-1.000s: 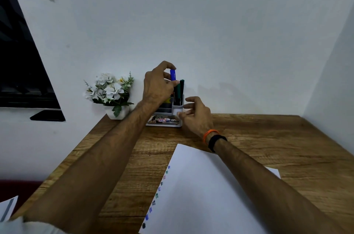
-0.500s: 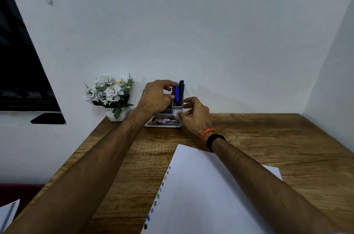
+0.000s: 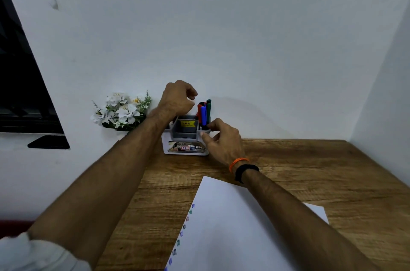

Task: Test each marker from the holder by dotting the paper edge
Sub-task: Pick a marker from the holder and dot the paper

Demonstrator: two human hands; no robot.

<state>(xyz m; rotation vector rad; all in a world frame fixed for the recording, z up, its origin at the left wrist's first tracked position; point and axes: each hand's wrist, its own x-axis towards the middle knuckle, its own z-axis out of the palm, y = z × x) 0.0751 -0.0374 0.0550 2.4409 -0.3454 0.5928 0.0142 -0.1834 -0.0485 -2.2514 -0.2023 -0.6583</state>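
Blue marker back in holder, just right of left hand, fingers now curled, empty. Right hand pinches holder rim. Next marker due.

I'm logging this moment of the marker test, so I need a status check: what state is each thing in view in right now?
Blue marker: capped, upright in the holder, not held.
Red marker: upright in the holder.
Green marker: capped, upright in the holder.
Holder: upright on the table, front compartment empty.
Paper: flat on the table, coloured dots along its left edge.
Left hand: above the holder, fingers curled, holding nothing.
Right hand: fingers pinch the holder's right corner.
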